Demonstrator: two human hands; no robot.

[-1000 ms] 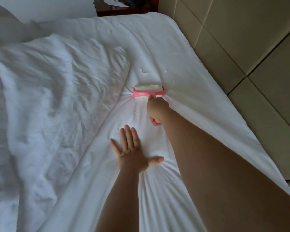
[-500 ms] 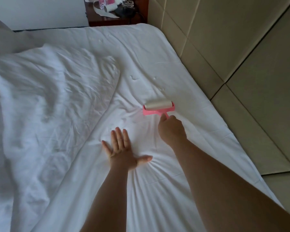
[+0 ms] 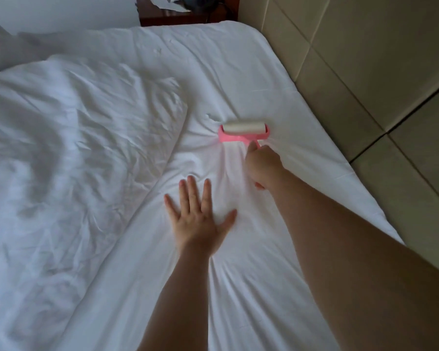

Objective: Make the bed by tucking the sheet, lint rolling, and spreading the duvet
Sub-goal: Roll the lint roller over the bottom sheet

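Pink lint roller [image 3: 241, 131], no readable label, gripped by right hand [image 3: 262, 165]; left hand [image 3: 197, 219] spread flat on sheet [image 3: 238, 79].

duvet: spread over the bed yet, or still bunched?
Still bunched. The duvet lies crumpled on the far side, the sheet bare where the right hand runs the lint roller.

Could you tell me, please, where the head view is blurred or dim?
Head view: the crumpled duvet at left is smeared by motion blur; the left hand is slightly soft; the lint roller in the right hand reads fairly sharp; the nightstand at top is dim.
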